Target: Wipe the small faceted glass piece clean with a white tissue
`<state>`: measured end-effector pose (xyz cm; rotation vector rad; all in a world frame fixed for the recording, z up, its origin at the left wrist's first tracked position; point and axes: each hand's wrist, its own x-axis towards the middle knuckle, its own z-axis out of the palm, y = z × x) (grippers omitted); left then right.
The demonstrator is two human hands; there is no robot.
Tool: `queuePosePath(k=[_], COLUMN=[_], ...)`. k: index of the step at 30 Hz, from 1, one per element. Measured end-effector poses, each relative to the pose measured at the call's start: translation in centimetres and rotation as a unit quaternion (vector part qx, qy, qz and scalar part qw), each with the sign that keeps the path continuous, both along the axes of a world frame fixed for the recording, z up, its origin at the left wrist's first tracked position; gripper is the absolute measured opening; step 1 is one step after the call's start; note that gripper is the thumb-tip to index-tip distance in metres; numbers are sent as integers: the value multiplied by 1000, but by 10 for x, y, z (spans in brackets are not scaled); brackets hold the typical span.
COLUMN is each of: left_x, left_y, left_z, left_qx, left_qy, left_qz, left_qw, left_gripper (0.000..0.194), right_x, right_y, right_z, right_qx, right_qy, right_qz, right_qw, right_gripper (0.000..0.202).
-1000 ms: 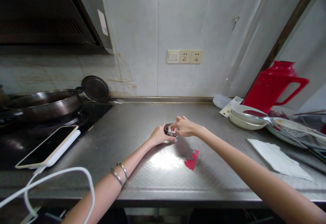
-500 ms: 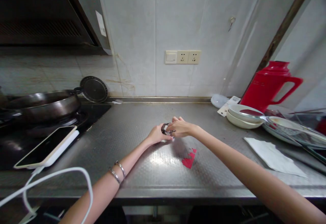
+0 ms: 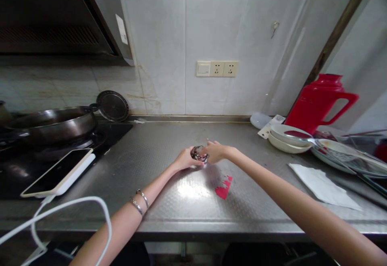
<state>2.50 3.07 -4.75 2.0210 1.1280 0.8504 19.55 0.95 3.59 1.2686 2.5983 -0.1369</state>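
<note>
On the metal counter, my left hand (image 3: 184, 159) is curled around a small, shiny, round cup-like container (image 3: 198, 153) with a dark patterned rim. My right hand (image 3: 216, 152) is bent over its right side, the fingertips close together at the opening. What those fingers pinch, if anything, is too small to make out. Just in front of my right hand lies a flat red scrap (image 3: 223, 189) with a ragged edge.
On the left are a phone (image 3: 57, 173) with a white cable (image 3: 72, 202), and a pan (image 3: 57, 124) on the stove. At right stand stacked bowls (image 3: 288, 147), a red thermos jug (image 3: 320, 102) and a white paper napkin (image 3: 322, 185).
My right hand's fingers have shifted slightly at the rim, so more of the container's opening shows. My left hand keeps its hold. The view has tilted a little.
</note>
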Motion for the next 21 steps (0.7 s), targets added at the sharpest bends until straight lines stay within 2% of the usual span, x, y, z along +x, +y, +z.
queuePosePath(k=[7, 11, 17, 21], left_x=[-1, 0, 0, 0], left_y=[0, 0, -2, -1], left_z=[-1, 0, 1, -1], left_qx=[-5, 1, -3, -1], left_qy=[-12, -6, -7, -14], left_qz=[-12, -13, -9, -15], left_qw=[1000, 1000, 1000, 1000], left_gripper=[68, 67, 61, 59], right_x=[-5, -8, -7, -4], right_y=[2, -2, -5, -1], right_z=[-4, -6, -7, -11], right_qx=[36, 63, 18, -48], right_qy=[7, 0, 22, 66], right_qz=[8, -12, -75, -34], right_qw=[999, 998, 997, 996], right_gripper=[40, 43, 40, 35])
